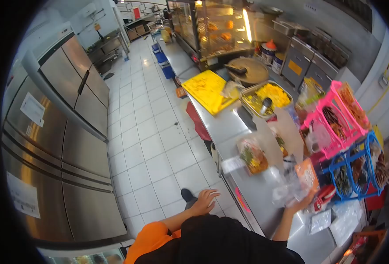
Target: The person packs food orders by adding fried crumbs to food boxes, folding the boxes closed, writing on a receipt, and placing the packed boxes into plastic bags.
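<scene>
While the left arm bends across in front of the black garment (221,242), the head view shows its forearm slanting up from beside orange cloth (148,244), with the left hand (204,203) over the white tiled floor (135,154), just short of the counter's edge. Its wrist is level with a dark shoe (186,194) seen beyond it; the fingers are loosely spread and slightly curled, pointing away from the body toward the counter (229,134).

The right arm reaches forward over the steel, its forearm rising steeply from the black sleeve to the right hand (302,203), which is blurred. That hand is at the lower edge of an orange-and-white packet (307,172), with crumpled clear plastic (284,192) just to its left. Whether its fingers are wide or narrow, or grip either item, I cannot tell. The packet and the plastic are at the near part of the counter, with a red item (324,196) just right of the hand and flat clear bags (321,221) nearer the body. Farther along lies a wrapped food pack (252,159), and right of the packet stands a blue basket (335,169).
</scene>
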{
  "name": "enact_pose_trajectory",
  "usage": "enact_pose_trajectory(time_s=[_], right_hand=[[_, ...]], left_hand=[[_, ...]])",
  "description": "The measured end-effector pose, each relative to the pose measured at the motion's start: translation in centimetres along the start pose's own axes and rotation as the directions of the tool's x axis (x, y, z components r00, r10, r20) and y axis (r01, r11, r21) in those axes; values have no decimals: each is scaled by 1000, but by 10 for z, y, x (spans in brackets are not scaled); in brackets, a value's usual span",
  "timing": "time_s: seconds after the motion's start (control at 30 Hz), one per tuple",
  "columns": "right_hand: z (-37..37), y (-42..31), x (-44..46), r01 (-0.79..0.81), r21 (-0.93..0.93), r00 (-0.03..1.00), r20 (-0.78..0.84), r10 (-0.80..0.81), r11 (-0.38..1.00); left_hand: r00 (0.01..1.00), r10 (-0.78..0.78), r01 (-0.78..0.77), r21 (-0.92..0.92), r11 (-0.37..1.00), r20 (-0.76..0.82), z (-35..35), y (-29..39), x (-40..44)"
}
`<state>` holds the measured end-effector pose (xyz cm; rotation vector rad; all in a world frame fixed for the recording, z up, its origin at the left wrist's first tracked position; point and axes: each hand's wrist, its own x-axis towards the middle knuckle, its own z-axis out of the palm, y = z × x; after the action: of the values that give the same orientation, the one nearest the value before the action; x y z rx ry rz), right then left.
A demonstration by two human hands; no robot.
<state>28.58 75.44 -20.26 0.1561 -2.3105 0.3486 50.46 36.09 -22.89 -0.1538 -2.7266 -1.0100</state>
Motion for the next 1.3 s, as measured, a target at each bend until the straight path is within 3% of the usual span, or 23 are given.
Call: enact_pose_trajectory(time_s=[0.03,0.07,0.1,0.13,0.2,0.23,0.37,0.43,0.5,0.57,0.67,0.7,0.73,0.8,0.83,0.87,0.97,1.03,1.1,1.17,1.3], right_hand=[[24,17,-11,-26,-108,966,-257,-3,994],[30,33,-9,-237,23,967,-95,239,971],[26,30,0,-109,-15,972,-213,103,994],[44,62,-13,-196,116,957,-193,215,974],[10,6,16,-180,143,963,-177,204,973],[50,80,-5,-238,101,960,-128,250,966],[28,-45,44,-251,-49,892,-399,212,967],[33,-102,76,-248,-65,842,-508,182,967],[44,-154,104,-221,-33,798,-581,161,975],[59,-201,131,-170,30,770,-620,152,985],[108,-275,168,-44,219,764,-622,174,975],[135,-303,180,12,317,774,-603,192,948],[162,-335,191,76,401,784,-590,194,913],[221,-414,220,205,575,812,-551,190,792],[249,-461,234,271,604,830,-541,136,750],[257,-515,254,328,526,846,-532,3,785],[308,-676,302,544,499,792,-570,-217,674],[378,-750,325,589,641,800,-549,-242,492],[395,-829,364,643,649,766,-556,-324,407],[430,-882,399,569,751,813,-455,-363,335],[440,-977,513,549,651,822,-534,-199,524]], left_hand=[[995,-92,92,-2,996,-44,-10,-20,-7],[986,-144,143,-8,990,-86,-21,-38,-11],[973,-193,193,-15,981,-126,-35,-58,-14],[956,-237,237,-23,971,-170,-50,-80,-17],[943,-262,261,-31,965,-207,-76,-127,-28],[935,-269,269,-35,963,-229,-88,-153,-32],[920,-363,358,-64,932,-148,-126,-278,-82],[832,-553,510,-328,795,-47,-144,-336,-112],[501,-865,786,-425,448,15,-170,-359,-131],[461,-884,744,-508,433,-78,-169,-411,-158],[579,-813,599,-710,369,66,-187,-466,-152],[572,-807,658,-669,346,145,-200,-484,-142],[653,-755,547,-721,425,51,-210,-502,-131],[612,-791,495,-769,404,-22,-220,-535,-104],[590,-806,465,-793,394,-55,-227,-553,-90],[544,-839,493,-815,305,15,-233,-576,-75],[491,-871,532,-793,298,2,-265,-628,-25],[453,-891,548,-780,303,-27,-301,-656,12],[426,-903,564,-764,314,-57,-338,-677,47],[411,-908,576,-748,330,-85,-376,-694,81],[408,-905,590,-722,361,-118,-433,-731,141]])
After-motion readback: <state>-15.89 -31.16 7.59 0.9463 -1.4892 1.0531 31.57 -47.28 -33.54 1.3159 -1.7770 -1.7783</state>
